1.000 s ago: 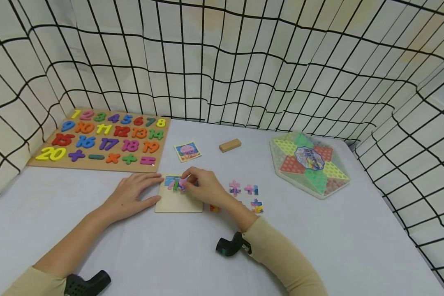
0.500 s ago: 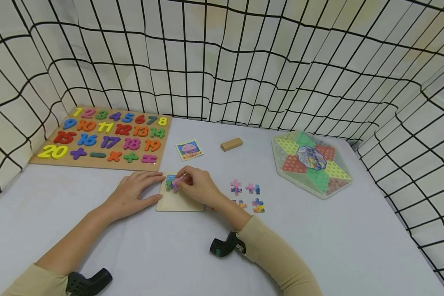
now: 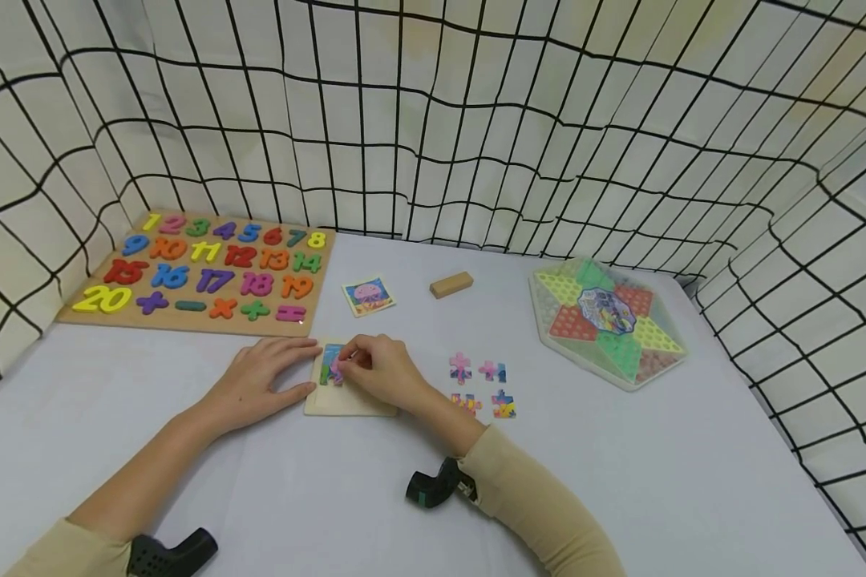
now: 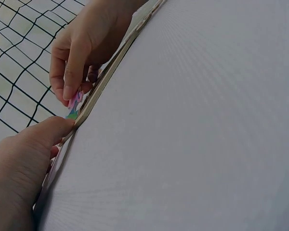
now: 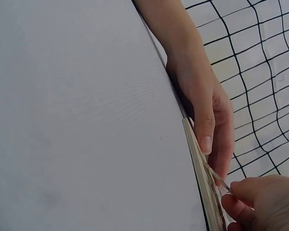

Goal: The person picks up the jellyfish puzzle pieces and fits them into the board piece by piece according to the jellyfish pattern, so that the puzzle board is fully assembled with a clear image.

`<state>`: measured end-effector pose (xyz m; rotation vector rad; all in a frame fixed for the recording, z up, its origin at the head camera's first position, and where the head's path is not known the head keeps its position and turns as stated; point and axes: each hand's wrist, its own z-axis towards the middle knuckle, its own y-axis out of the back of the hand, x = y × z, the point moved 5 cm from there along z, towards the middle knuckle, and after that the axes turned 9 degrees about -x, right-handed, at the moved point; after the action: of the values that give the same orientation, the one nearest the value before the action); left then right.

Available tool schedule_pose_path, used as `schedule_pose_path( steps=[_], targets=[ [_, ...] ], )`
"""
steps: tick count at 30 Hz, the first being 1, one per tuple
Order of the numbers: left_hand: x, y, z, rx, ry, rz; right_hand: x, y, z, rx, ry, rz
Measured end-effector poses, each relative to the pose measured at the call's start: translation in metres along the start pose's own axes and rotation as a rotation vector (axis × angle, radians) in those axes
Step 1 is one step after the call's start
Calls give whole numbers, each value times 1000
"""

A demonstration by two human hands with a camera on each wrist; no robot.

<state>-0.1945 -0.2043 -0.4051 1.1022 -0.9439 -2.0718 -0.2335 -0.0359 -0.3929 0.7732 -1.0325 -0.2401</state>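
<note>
A small square wooden jigsaw board (image 3: 352,405) lies on the table in the head view. Its upper left part shows blue and green puzzle picture; much of the right side is hidden behind my right hand (image 3: 386,370). Thumb and fingertips of that hand pinch a pink puzzle piece (image 4: 76,100). In the right wrist view the puzzle piece (image 5: 218,178) stands tilted, its lower edge right at the board. My left hand (image 3: 263,383) rests at the board's left side, fingers extended along the top left corner and thumb against the left edge.
Several loose puzzle pieces (image 3: 460,369) lie right of the board. Behind it are a picture card (image 3: 369,296) and a wooden block (image 3: 451,284). A number board (image 3: 188,319) lies back left, a hexagonal Chinese checkers box (image 3: 606,320) right. Black netting (image 3: 418,160) surrounds the table.
My right hand has shifted slightly left and nearer with the pinched puzzle piece, which now sits at the board's left part. The left hand stays at the board's edge.
</note>
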Motion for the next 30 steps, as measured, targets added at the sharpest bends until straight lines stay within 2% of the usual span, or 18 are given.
schedule_pose_path(
  steps=[9,18,30],
  targets=[
    [0,0,0,-5,-5,0,3,1,-1,-47,58,-123],
    [-1,0,-2,-17,1,5,2,1,-2,-99,46,-208],
    [-1,0,-2,-22,-8,-4,2,-1,-3,-70,64,-276]
  ],
)
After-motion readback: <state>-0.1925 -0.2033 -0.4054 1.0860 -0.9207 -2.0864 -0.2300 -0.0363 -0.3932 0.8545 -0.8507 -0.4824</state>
